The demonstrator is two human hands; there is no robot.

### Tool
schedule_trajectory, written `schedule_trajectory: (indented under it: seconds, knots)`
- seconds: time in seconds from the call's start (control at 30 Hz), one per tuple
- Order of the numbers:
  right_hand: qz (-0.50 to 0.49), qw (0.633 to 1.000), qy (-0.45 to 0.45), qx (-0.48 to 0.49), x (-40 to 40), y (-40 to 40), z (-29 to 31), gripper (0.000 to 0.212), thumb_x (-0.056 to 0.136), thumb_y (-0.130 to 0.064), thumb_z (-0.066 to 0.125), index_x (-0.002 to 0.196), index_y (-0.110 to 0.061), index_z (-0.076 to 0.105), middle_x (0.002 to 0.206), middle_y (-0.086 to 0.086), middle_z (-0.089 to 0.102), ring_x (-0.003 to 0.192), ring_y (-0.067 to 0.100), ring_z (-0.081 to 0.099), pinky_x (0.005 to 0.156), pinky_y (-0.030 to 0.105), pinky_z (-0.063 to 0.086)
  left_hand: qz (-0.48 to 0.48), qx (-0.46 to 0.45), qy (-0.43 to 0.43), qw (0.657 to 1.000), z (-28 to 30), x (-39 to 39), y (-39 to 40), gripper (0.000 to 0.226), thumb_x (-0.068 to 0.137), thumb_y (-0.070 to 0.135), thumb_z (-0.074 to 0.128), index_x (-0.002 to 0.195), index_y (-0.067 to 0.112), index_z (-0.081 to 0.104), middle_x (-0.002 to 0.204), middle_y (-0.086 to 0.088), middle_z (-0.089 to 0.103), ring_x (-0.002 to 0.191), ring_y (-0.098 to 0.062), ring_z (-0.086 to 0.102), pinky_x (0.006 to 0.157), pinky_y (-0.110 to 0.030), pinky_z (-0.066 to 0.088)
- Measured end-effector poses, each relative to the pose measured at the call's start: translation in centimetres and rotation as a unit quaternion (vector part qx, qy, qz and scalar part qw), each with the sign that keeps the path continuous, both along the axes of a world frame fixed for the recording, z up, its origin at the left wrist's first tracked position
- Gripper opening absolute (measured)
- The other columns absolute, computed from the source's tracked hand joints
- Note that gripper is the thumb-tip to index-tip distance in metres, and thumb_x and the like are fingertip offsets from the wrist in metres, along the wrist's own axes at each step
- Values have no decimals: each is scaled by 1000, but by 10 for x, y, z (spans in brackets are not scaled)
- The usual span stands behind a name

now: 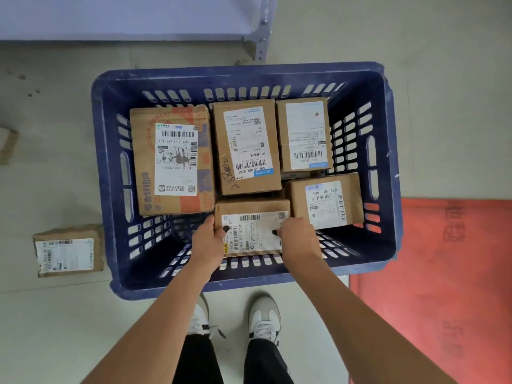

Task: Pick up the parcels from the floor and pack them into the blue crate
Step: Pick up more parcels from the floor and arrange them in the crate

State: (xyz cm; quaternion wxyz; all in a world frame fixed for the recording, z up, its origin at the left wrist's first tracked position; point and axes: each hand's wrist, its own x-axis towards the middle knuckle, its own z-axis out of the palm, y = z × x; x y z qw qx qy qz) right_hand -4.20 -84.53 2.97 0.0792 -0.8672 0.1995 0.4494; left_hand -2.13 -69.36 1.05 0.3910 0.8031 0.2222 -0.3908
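The blue crate (110,173) stands on the floor in front of me. Inside lie several brown cardboard parcels with white labels: a large one (171,159) at the left, two (246,145) (304,134) at the back and one (327,202) at the right. Both hands reach into the crate and hold a small parcel (253,231) near its front wall. My left hand (209,239) grips its left end, my right hand (297,238) its right end. Another parcel (68,250) lies on the floor left of the crate.
A brown parcel edge (8,145) shows at the far left on the floor. A red mat (443,286) covers the floor at the right. A white shelf with a metal post (261,37) stands behind the crate. My feet in white shoes (264,320) are just before the crate.
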Motion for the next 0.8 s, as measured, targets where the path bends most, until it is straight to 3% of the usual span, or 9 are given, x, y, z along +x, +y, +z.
schedule_trajectory:
  seconds: [0.1,0.23,0.33,0.43,0.5,0.6,0.8]
  knots:
    - [34,999,1,-4,6,4,-7,30,82,9,55,109,-4,59,108,10,63,101,24,62,72,28,50,0,16,-1,1000,-8,3,-2,21,94,2,40,111,3,54,118,-15,62,107,-28,58,86,-35,49]
    - [34,999,-2,2,11,4,-11,31,81,11,55,108,-4,61,107,9,64,100,24,63,66,26,47,4,20,0,1000,-14,1,1,22,95,2,38,110,3,54,116,-15,61,104,-25,58,82,-31,47]
    - [48,999,2,16,6,2,-8,29,78,10,59,104,-4,61,103,10,64,96,24,64,63,26,46,8,25,-26,999,-16,-2,1,21,94,0,40,107,2,56,111,-14,64,91,-17,56,64,-14,43]
    - [46,998,-1,31,0,0,-8,23,78,9,61,98,-2,61,99,11,64,91,24,64,64,27,48,-8,51,-54,997,-14,-4,1,22,93,-1,40,107,2,57,107,-13,66,85,-14,54,53,-11,37]
    - [50,998,-6,46,-1,0,-11,18,83,4,61,100,-1,60,100,12,64,91,25,65,67,29,51,-13,68,-67,995,-12,-5,2,22,92,-2,41,106,2,57,106,-13,66,85,-18,55,58,-13,39]
    - [59,996,-18,66,0,-1,-13,15,88,-2,58,103,0,60,102,14,63,93,27,64,69,31,52,3,87,-75,993,-12,-6,2,21,91,-3,42,104,1,58,106,-15,66,90,-23,58,71,-28,43]
    - [69,992,-31,97,-1,-5,-13,17,93,-5,50,107,0,58,103,15,61,95,27,63,64,26,41,19,97,-120,988,-5,-9,3,26,89,-5,41,100,3,63,99,-13,70,90,-26,65,80,-41,54]
